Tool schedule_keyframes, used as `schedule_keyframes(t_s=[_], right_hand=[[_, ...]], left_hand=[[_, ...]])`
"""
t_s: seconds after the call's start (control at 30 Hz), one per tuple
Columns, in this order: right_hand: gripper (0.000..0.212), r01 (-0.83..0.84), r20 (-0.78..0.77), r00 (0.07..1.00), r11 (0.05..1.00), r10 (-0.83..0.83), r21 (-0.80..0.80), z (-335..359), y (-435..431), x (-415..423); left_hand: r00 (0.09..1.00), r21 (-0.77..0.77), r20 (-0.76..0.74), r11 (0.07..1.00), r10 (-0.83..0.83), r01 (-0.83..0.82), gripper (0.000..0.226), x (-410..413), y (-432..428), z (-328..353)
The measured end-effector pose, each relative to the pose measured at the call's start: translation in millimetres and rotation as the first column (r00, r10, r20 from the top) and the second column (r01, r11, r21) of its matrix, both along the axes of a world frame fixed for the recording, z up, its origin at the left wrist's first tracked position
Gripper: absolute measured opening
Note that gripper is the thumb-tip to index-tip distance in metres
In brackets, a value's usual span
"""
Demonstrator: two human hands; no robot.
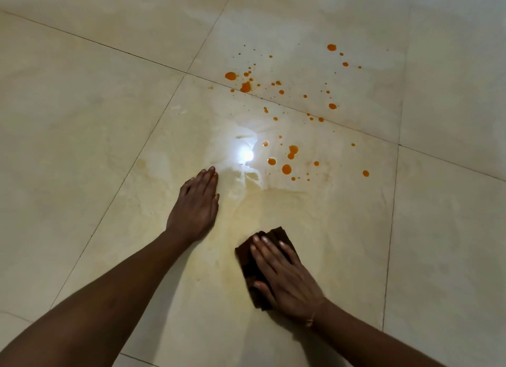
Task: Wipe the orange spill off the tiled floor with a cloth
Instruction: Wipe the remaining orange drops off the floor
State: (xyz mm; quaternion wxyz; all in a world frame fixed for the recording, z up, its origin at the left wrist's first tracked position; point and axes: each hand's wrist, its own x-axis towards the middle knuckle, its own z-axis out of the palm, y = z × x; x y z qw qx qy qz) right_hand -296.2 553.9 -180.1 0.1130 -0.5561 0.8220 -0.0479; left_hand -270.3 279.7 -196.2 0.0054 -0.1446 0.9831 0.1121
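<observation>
we are in the wiping step. right hand presses the cloth flat on the tiled floor, grip wide. left hand braces flat, holding nothing. next move: push the cloth forward into the orange spill.

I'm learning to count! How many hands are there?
2. The left hand lies flat on the tiled floor beside the glare; the right hand presses flat on the brown cloth. No others show.
</observation>
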Motion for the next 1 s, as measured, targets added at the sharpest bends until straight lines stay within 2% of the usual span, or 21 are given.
schedule_keyframes(t_s=[0.07,0.13,0.2,0.27,0.33,0.43,0.5,0.57,0.63,0.67,0.7,0.8,0.87,0.93,1.0], right_hand=[[0.062,-0.167,-0.026,0.986,0.985,0.168,0.031,-3,5,-8],[0.061,-0.215,0.003,0.977,0.976,0.215,0.027,-6,-18,-18],[0.061,-0.091,0.012,0.996,0.996,0.091,0.006,-8,-62,-35],[0.062,0.163,0.030,0.986,0.986,-0.164,0.010,-5,-95,-44],[0.063,0.278,0.061,0.959,0.960,-0.278,0.016,-4,-89,-24],[0.064,0.090,0.061,0.994,0.996,-0.091,0.012,3,-25,32],[0.065,0.008,0.032,0.999,1.000,-0.008,0.006,1,-7,27],[0.066,0.124,0.007,0.992,0.992,-0.124,-0.011,-7,-36,7],[0.066,0.378,0.018,0.926,0.926,-0.378,0.001,-9,-81,-3],[0.067,0.434,0.038,0.900,0.901,-0.433,-0.009,-8,-93,5],[0.068,0.433,0.045,0.901,0.901,-0.431,-0.020,-9,-96,22],[0.074,0.269,0.090,0.959,0.963,-0.267,-0.006,1,-58,84],[0.074,0.195,0.098,0.976,0.981,-0.193,-0.003,1,-44,70],[0.070,0.244,0.026,0.970,0.969,-0.244,-0.040,-6,-69,28],[0.067,0.449,-0.002,0.893,0.892,-0.450,-0.044,-12,-107,-19]], left_hand=[[1.000,0.003,-0.004,1.000,0.005,-0.005,0.055,0,0,0],[1.000,0.001,-0.006,1.000,0.003,-0.003,0.054,0,-1,-1],[1.000,-0.003,-0.017,1.000,-0.006,0.006,0.054,1,-1,-1],[1.000,0.011,-0.028,1.000,-0.008,0.009,0.053,1,-2,-2],[0.999,0.017,-0.028,1.000,-0.017,0.017,0.053,1,-2,-1],[1.000,0.022,-0.018,1.000,-0.007,0.007,0.053,1,-2,0],[1.000,0.028,-0.004,1.000,0.002,-0.002,0.054,2,-1,2],[1.000,0.029,-0.023,1.000,-0.002,0.002,0.053,1,-2,1],[0.999,0.037,-0.032,0.999,0.004,-0.003,0.052,1,-2,0],[0.999,0.038,-0.033,0.999,-0.002,0.003,0.052,1,-3,0],[0.999,0.038,-0.036,0.999,-0.011,0.013,0.052,1,-3,0],[0.999,0.040,-0.038,0.999,-0.009,0.011,0.052,2,-5,-2],[1.000,0.037,-0.027,0.999,-0.007,0.008,0.051,2,-3,-1],[0.999,0.042,-0.046,0.999,-0.005,0.007,0.052,0,-3,-2],[0.997,0.047,-0.071,0.999,0.000,0.003,0.052,1,-4,-3]])
